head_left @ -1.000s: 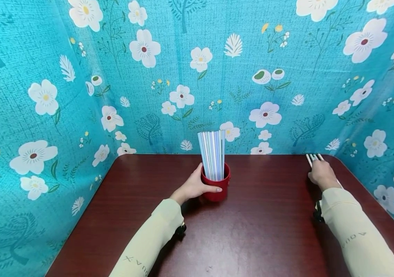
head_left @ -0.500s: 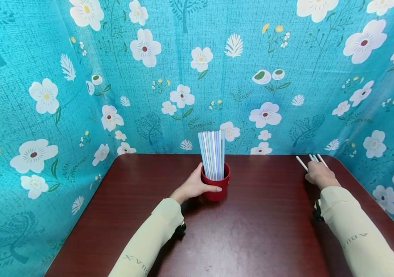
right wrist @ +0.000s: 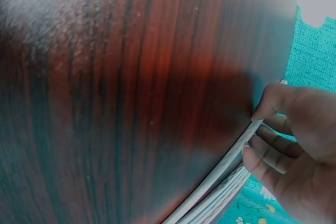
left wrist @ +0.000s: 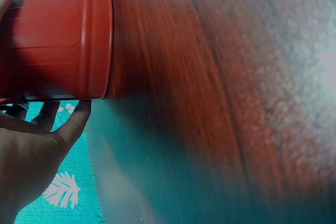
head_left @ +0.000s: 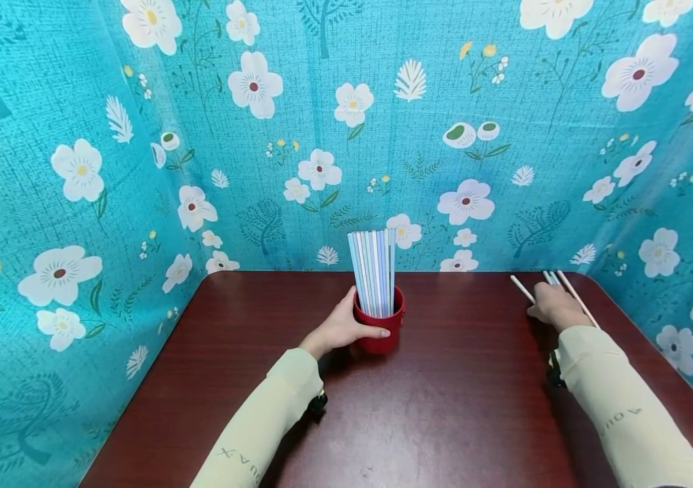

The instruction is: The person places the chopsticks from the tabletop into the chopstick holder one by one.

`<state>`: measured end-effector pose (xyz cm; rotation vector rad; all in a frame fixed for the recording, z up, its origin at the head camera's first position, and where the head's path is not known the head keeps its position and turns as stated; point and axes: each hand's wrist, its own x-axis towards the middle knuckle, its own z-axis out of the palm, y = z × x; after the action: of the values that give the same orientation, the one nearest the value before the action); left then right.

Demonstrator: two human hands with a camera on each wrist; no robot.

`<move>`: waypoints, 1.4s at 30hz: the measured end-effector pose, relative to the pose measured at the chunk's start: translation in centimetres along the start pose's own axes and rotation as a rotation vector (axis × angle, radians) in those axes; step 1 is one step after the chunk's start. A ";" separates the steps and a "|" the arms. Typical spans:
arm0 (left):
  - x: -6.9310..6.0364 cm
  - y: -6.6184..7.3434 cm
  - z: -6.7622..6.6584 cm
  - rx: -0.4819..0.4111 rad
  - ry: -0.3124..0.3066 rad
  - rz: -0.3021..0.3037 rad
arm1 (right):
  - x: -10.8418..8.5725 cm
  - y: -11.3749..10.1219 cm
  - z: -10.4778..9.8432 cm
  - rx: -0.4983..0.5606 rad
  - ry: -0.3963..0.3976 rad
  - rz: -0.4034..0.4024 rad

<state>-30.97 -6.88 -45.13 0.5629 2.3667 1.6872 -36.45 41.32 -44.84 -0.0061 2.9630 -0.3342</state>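
My left hand is wrapped around a small red bucket, thumb across its front and fingers behind. In the left wrist view the ribbed wall of the bucket stands on the table, with fingers along its side. A dense bunch of pale blue, white and lilac straws rises upright from the bucket. At the far right of the table, my right hand pinches one white straw between thumb and fingers. More straws, some patterned, lie beside and under that hand. Their lower ends are hidden by the hand and sleeve in the head view.
A dark red wooden table with rounded far corners spreads beneath both hands. Turquoise floral cloth hangs close behind its back edge and along both sides. One white straw lies near the right edge.
The right hand has shifted slightly left, and the straw it pinches has swung away from the others toward the left. My left hand and the bucket have stayed in place.
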 end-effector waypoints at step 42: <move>-0.2 -0.1 0.0 -0.019 0.003 0.013 | -0.6 -6.3 -0.4 0.060 -0.193 -0.128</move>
<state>-30.86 -7.01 -45.20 0.5749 2.3519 1.7148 -36.02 35.26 -42.92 -0.2089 2.7668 -0.4140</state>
